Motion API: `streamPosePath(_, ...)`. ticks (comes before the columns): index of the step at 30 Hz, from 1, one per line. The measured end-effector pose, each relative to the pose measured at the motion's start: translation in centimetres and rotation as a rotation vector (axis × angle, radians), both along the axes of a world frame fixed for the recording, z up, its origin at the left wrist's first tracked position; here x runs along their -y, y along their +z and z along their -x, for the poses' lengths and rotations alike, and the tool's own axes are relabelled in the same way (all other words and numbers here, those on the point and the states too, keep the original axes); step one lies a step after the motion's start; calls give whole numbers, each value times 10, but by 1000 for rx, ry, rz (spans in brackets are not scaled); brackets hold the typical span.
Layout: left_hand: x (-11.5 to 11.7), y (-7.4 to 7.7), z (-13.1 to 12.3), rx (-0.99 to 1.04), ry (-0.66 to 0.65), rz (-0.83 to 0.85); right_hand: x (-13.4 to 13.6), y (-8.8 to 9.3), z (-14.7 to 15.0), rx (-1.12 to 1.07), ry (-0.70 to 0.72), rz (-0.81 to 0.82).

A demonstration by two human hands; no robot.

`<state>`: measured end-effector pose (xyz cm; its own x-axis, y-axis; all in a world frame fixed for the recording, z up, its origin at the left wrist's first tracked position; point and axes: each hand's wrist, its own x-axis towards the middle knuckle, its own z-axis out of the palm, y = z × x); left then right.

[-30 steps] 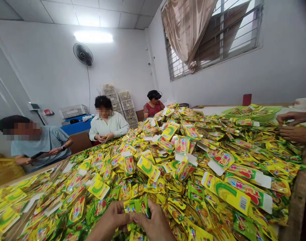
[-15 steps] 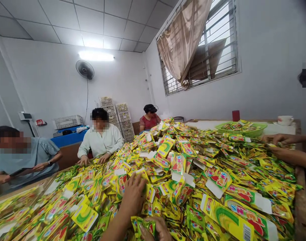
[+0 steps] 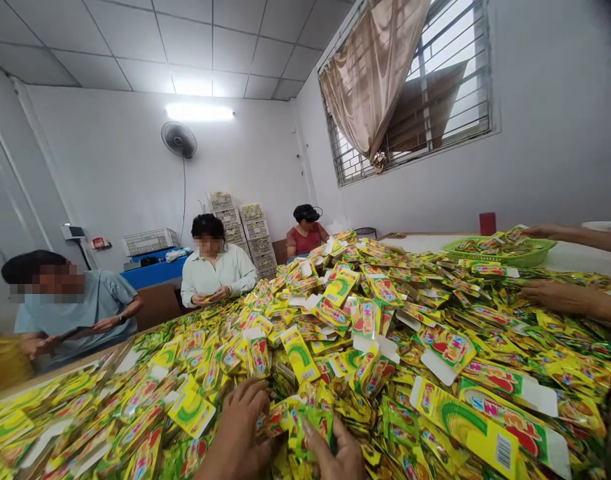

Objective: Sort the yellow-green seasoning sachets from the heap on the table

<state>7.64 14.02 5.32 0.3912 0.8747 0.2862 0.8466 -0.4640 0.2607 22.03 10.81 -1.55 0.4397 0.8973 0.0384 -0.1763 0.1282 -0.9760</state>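
My left hand (image 3: 240, 427) is low in the middle of the view, back upward, fingers bent over the heap and thumb apart from them. No item shows in it. Beside it, my right hand (image 3: 341, 448) pinches a small green sachet (image 3: 313, 427) between thumb and fingers. Around both hands lie loose green and yellow sachets (image 3: 400, 423) and flat yellow cartons with fruit pictures. One yellow carton (image 3: 299, 353) lies just beyond my left hand, and another yellow carton (image 3: 191, 407) lies to its left.
A high mound of cartons (image 3: 340, 287) fills the table centre. At right are a green basket (image 3: 530, 252) with sachets, a red cylinder (image 3: 487, 223) and a co-worker's hands (image 3: 545, 293). Several people sit opposite; one, in pale green (image 3: 218, 270), handles a small item. Stacked crates (image 3: 258, 230) stand behind.
My left hand has drawn back from the mound toward my right hand. The sachet in my right hand is raised slightly. The view has shifted, and one right-side co-worker's hand is now at the basket.
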Motion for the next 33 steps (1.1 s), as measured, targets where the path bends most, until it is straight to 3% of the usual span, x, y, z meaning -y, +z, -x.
streamPosePath(2, 6, 4, 1, 31, -3, 233, 3, 8, -10, 40, -38, 23)
streamPosePath(4, 5, 6, 2, 106, 4, 347, 5, 14, -17, 61, -82, 79)
streamPosePath(8, -6, 4, 3, 57, 25, 354, 6, 19, -22, 74, -127, 192)
streamPosePath(14, 5, -4, 5, 20, 5, 425, 9, 23, -16, 170, -50, 90)
streamPosePath(18, 33, -16, 19, 472, 6, 548, 13, 25, -12, 330, 45, 117)
streamPosePath(23, 69, -36, 33, 936, 134, 671, 16, 19, -8, 433, 247, 66)
streamPosePath(29, 97, -47, 34, 1113, 200, 708, 18, 11, -6, 509, 405, -52)
streamPosePath(33, 102, -47, 35, 1288, 340, 712, 19, 10, -8, 582, 460, -64)
